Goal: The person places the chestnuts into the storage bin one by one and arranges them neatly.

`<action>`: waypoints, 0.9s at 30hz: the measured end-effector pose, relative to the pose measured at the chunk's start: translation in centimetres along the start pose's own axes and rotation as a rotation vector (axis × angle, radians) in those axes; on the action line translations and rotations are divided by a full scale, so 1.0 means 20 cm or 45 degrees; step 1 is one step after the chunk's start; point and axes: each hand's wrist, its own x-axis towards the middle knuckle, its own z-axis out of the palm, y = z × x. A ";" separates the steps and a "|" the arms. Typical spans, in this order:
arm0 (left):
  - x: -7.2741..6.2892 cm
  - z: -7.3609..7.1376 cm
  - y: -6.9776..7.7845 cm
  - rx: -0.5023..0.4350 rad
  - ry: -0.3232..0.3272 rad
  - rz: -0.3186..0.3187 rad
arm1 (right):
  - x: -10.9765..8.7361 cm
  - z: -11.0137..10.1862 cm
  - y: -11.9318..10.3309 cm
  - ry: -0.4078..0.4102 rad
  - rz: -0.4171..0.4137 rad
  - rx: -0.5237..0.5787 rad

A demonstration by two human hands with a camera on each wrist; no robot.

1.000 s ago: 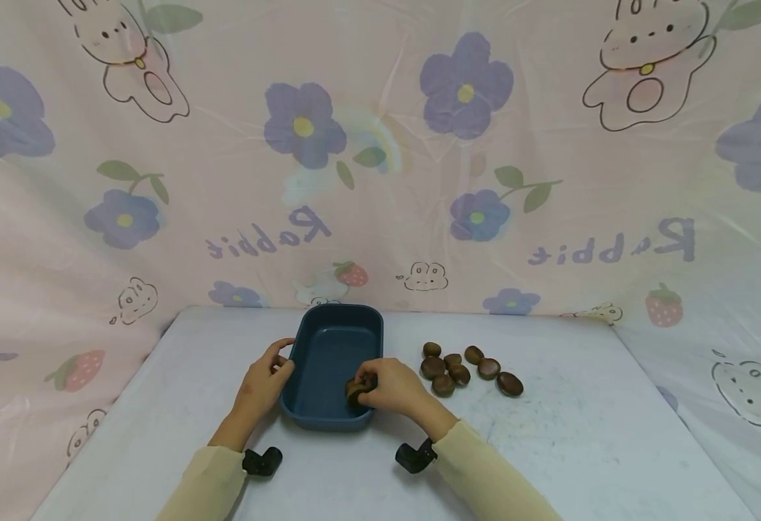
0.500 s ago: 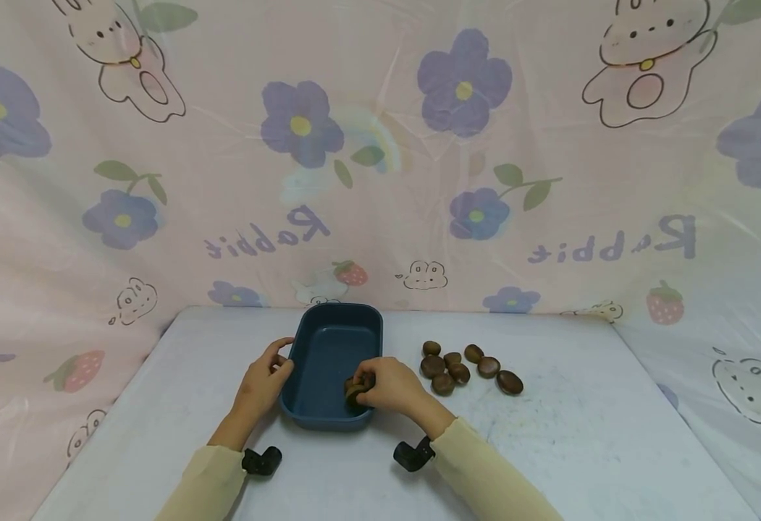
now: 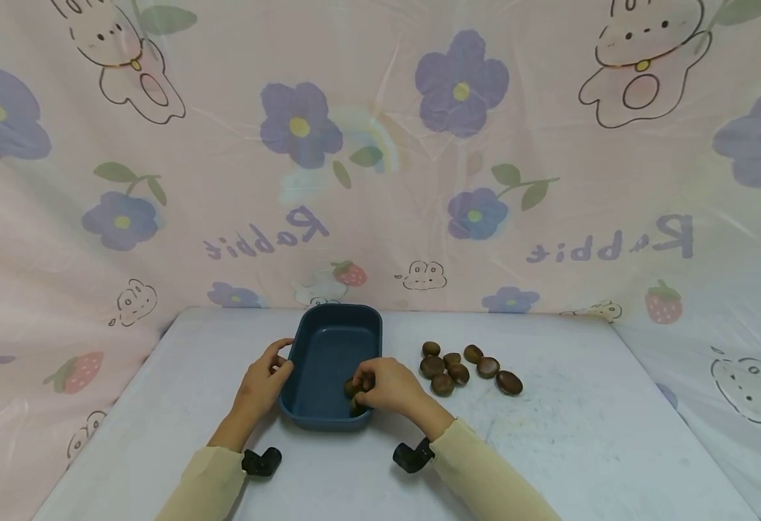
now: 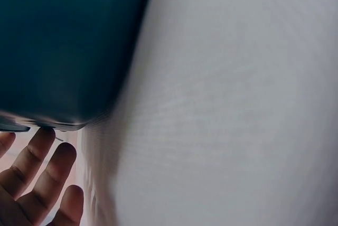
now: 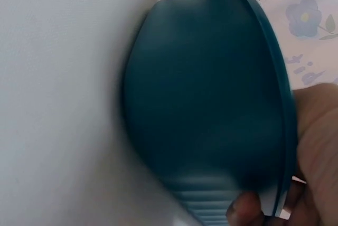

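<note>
A dark blue rectangular box (image 3: pixel 330 362) stands on the white table. My left hand (image 3: pixel 261 380) is at its left side, thumb at the rim; in the left wrist view its fingers (image 4: pixel 53 170) are nearly straight, one fingertip touching the outer wall. My right hand (image 3: pixel 389 386) reaches over the right rim near the front corner, its bent fingers around a brown chestnut (image 3: pixel 367 380). Beside and below those fingertips another chestnut (image 3: pixel 357 407) shows inside the box. In the right wrist view the right hand (image 5: pixel 317 147) straddles the rim, and the box's inside is hidden.
Several loose chestnuts (image 3: pixel 442 367) lie on the table (image 3: pixel 575 427) to the right of the box. A patterned curtain (image 3: pixel 387 181) hangs behind the table. Black wrist cameras (image 3: pixel 414 457) sit on both wrists.
My right hand stays at the front right corner of the box; its fingers have shifted slightly, and the chestnuts at the fingertips now look more apart. My left hand and the box keep their places.
</note>
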 end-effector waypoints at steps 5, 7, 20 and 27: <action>0.00 0.00 0.00 -0.003 -0.006 -0.011 | -0.01 0.00 0.01 0.017 -0.035 0.003; 0.00 0.00 0.00 -0.007 -0.008 -0.014 | -0.01 -0.01 0.01 0.024 -0.046 0.025; 0.00 -0.01 0.02 -0.014 -0.010 -0.013 | -0.04 -0.06 -0.01 0.088 -0.079 0.112; -0.01 -0.01 0.01 -0.009 -0.008 -0.016 | -0.08 -0.11 0.00 0.133 -0.081 0.113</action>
